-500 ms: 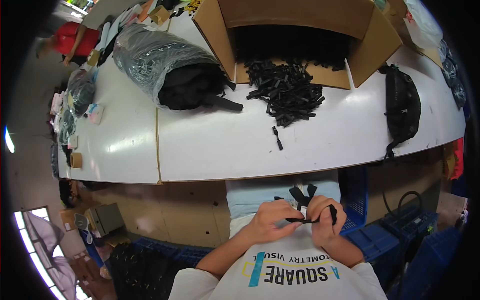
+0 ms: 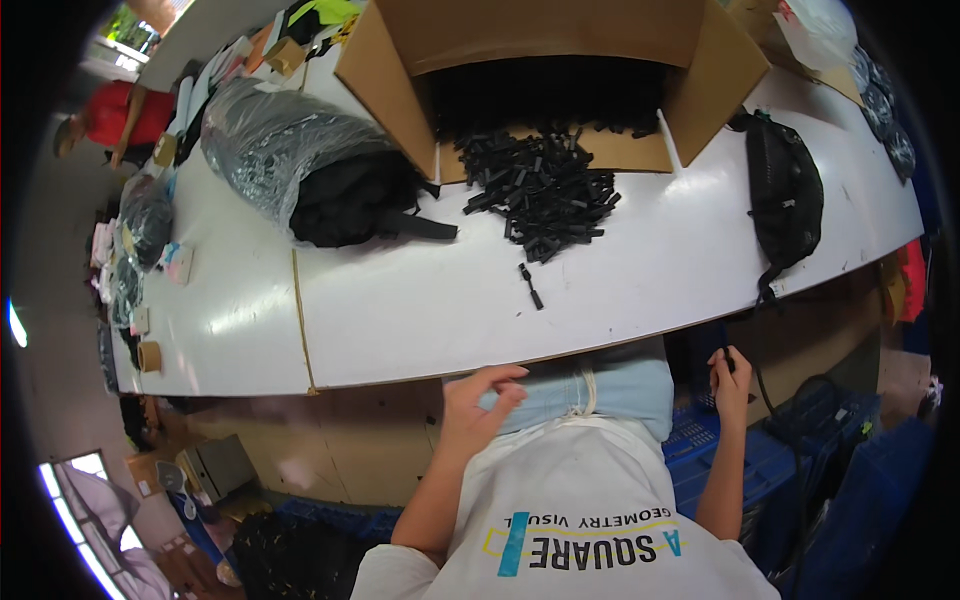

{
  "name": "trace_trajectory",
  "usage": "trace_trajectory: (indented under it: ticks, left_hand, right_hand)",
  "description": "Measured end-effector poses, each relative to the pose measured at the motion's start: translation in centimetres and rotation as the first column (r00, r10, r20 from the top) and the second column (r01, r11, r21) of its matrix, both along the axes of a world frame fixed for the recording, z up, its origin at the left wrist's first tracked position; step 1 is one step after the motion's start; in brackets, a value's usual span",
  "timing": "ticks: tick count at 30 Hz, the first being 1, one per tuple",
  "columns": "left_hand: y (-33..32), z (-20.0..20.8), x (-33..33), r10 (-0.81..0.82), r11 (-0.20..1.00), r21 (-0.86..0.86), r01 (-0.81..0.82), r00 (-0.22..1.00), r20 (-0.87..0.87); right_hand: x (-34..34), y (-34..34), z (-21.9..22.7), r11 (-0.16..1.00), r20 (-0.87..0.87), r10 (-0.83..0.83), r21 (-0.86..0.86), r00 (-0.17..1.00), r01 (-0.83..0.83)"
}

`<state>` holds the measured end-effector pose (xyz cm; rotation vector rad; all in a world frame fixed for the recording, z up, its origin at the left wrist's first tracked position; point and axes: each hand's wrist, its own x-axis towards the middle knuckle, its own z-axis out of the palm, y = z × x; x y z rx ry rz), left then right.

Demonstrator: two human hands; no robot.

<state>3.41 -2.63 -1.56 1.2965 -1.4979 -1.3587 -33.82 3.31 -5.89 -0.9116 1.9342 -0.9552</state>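
My left hand (image 2: 478,402) hovers over my lap close to the table's front edge. Its thumb and bent fingers are apart, and nothing shows between them. Off to the right, my right hand (image 2: 731,378) reaches out beside the table edge, above a blue plastic crate (image 2: 690,432). The fingers there are closed on a black strap (image 2: 728,358), mostly lost against the dark background. On the white table (image 2: 400,330), a heap of small black plastic buckle-like pieces (image 2: 545,190) spills from an open cardboard box (image 2: 625,155). One such piece (image 2: 531,287) lies apart, nearer me.
Left of the box lies a clear plastic bag (image 2: 270,150) of black straps, one strap end sticking out. A black pouch (image 2: 786,200) rests at the table's right. A tape roll (image 2: 149,356) sits far left. Someone in red (image 2: 128,112) stands beyond the table's left end.
My hands have parted. The right one has swung out to the right with the black strap, and the left has moved left and let go. The view has shifted slightly.
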Motion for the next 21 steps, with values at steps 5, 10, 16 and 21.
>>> trace_trajectory:
  ticks: [5,10,16,21]
  left_hand:
    - [-1.9,0.5,2.2,0.191,0.981,0.012,-0.191,0.979,-0.072]
    - [-6.2,0.6,5.8,0.351,0.921,-0.195,-0.337,0.935,0.043]
    - [-12.3,2.6,8.8,0.484,0.758,-0.644,-0.104,0.751,0.448]
    - [-16.5,3.0,11.1,0.499,0.696,-0.692,0.193,0.563,0.659]
  right_hand:
    - [-8.9,7.4,-14.9,0.978,-0.123,-0.143,0.133,0.982,0.159]
    - [-16.0,15.3,-22.2,0.982,-0.632,-0.012,0.139,0.775,0.129]
    - [-10.7,10.9,-21.7,0.984,-0.697,0.149,0.172,0.702,-0.039]
    - [-5.6,6.0,-19.5,1.000,-0.555,0.027,0.006,0.832,-0.028]
